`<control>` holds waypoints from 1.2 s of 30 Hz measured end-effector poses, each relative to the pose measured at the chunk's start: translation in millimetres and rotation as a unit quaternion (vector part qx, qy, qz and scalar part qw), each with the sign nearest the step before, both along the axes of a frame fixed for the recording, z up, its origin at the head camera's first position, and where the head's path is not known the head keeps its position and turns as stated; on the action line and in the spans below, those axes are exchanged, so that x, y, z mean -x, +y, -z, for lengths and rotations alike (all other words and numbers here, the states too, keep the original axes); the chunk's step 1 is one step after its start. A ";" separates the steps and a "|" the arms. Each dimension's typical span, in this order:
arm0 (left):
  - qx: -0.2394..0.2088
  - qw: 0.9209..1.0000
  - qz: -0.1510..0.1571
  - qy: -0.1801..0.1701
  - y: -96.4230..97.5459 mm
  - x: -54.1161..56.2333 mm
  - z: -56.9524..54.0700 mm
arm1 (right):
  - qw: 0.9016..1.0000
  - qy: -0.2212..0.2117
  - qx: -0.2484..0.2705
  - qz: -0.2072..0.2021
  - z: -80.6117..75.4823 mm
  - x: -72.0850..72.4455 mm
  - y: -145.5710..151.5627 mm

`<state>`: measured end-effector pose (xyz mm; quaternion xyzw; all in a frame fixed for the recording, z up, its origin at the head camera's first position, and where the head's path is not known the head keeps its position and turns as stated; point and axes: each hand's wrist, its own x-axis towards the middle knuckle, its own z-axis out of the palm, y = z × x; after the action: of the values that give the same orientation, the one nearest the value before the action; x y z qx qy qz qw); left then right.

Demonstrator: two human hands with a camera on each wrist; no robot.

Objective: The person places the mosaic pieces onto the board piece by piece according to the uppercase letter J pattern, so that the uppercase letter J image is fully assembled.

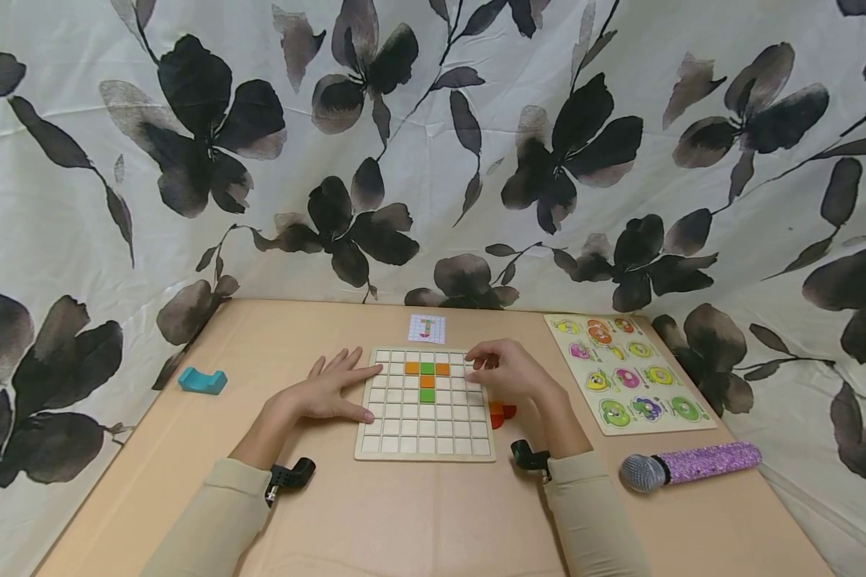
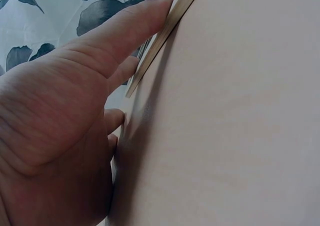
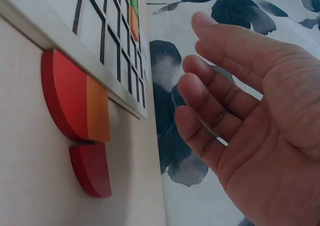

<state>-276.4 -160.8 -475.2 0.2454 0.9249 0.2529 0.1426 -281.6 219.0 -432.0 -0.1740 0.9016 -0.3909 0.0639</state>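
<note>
A white grid board (image 1: 388, 427) in a pale wooden frame lies mid-table. On it, orange and green square tiles (image 1: 427, 382) form a T: three across, two down the stem. My left hand (image 1: 329, 390) has its fingers spread, with index finger and thumb touching the board's left edge. Over the upper right edge is my right hand (image 1: 508, 370), fingers loosely bent and nothing showing between them in the right wrist view. Below it, beside the board, lie a red quarter-round piece (image 3: 65, 96), an orange square tile (image 3: 98, 108) and a second red rounded piece (image 3: 91, 169).
A small pattern card (image 1: 427, 328) lies behind the board. To the right are a fruit sticker sheet (image 1: 623, 373) and a purple glitter microphone (image 1: 706, 465). A teal block (image 1: 203, 381) sits far left. Floral cloth (image 1: 433, 160) hangs behind the table.
</note>
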 end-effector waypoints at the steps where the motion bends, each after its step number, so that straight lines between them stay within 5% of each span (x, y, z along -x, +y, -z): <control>1: 0.000 1.000 0.001 0.000 0.1 -0.1 -0.1 | 1.000 -0.001 -0.002 -0.005 -0.1 0.7 1.8; 23: -0.003 1.000 0.002 0.010 1.5 -5.3 -1.4 | 0.995 -0.049 -0.008 -0.091 4.4 5.8 38.7; 36: 0.002 1.000 0.001 0.012 2.1 -5.3 -1.9 | 0.985 -0.136 -0.029 -0.106 11.6 5.9 44.0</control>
<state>-271.0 -158.7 -473.3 0.2493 0.9267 0.2481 0.1322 -287.5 263.0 -443.6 -0.2116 0.8720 -0.3758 0.2316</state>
